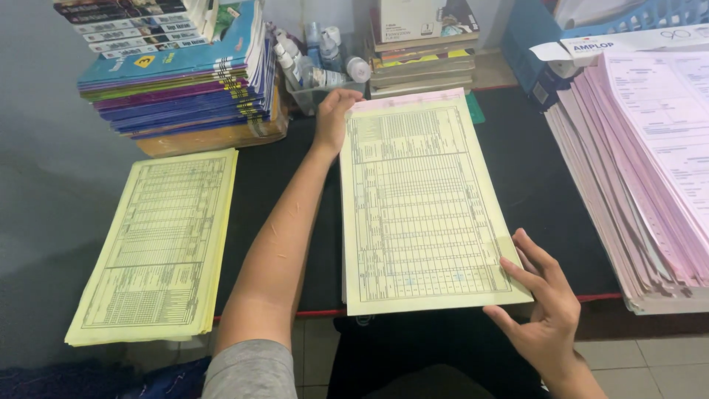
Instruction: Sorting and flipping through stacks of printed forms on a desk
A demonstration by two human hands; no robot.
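Two hands work one stack of yellow forms (pixel 421 214) that lies in the middle of the black table (pixel 539 185), its near end hanging past the table's red front edge. The left hand (pixel 334 118) reaches to the far left corner, fingers curled together over the top edge of the sheets. The right hand (pixel 546 303) sits at the near right corner, fingers spread, thumb under the edge and fingertips lying on top, so it pinches the corner loosely.

Several things could slip from here, as I judge it. The overhang is the weak point: if the right hand lets go, loose sheets could slide off the front edge toward the floor. A pink sheet shows at the stack's far end, so the papers may not be squared, and an uneven pull could fan them. A second yellow stack (pixel 159 244) lies well apart on the left, also overhanging. Small bottles (pixel 325 59) stand just beyond the left hand, and a knock could tip them. Pink forms (pixel 650 170) are piled at the right
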